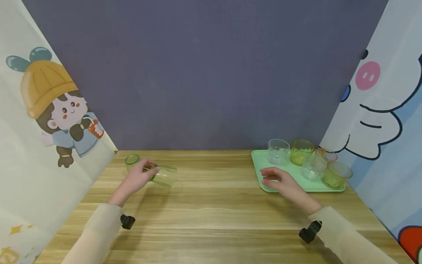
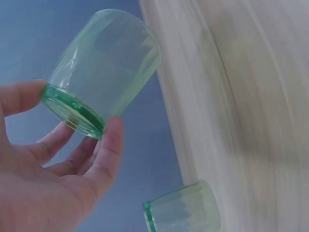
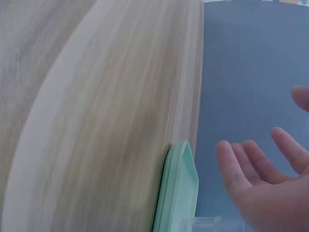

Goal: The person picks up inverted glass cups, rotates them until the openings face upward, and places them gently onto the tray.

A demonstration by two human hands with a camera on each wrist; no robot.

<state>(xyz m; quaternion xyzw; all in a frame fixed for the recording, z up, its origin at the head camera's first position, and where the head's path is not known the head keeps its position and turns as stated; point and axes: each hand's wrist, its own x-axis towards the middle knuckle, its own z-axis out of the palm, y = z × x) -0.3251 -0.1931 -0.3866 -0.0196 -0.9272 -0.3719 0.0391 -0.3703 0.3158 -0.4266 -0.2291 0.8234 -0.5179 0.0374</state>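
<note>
My left hand [image 1: 140, 175] pinches a green-tinted drinking glass [image 1: 166, 176] by its thick base, between thumb and fingers. The glass is tipped over on its side above the table, mouth pointing right. In the left wrist view the thumb and fingertips curl round the green base rim of this glass [image 2: 104, 63]. Behind the left hand, a second green glass [image 1: 132, 160] stands upside down on the table, partly covered by the hand. My right hand [image 1: 280, 180] hovers at the front left corner of the green tray [image 1: 260, 172], fingers relaxed, with nothing in them.
On the tray are several glasses: a clear one [image 1: 278, 152] at the back, an amber one [image 1: 302, 152], a pink-rimmed one, another clear one [image 1: 314, 168] and a yellowish one [image 1: 337, 175] at the right. A dark panel [image 1: 211, 80] rises behind the wooden table [image 1: 211, 212].
</note>
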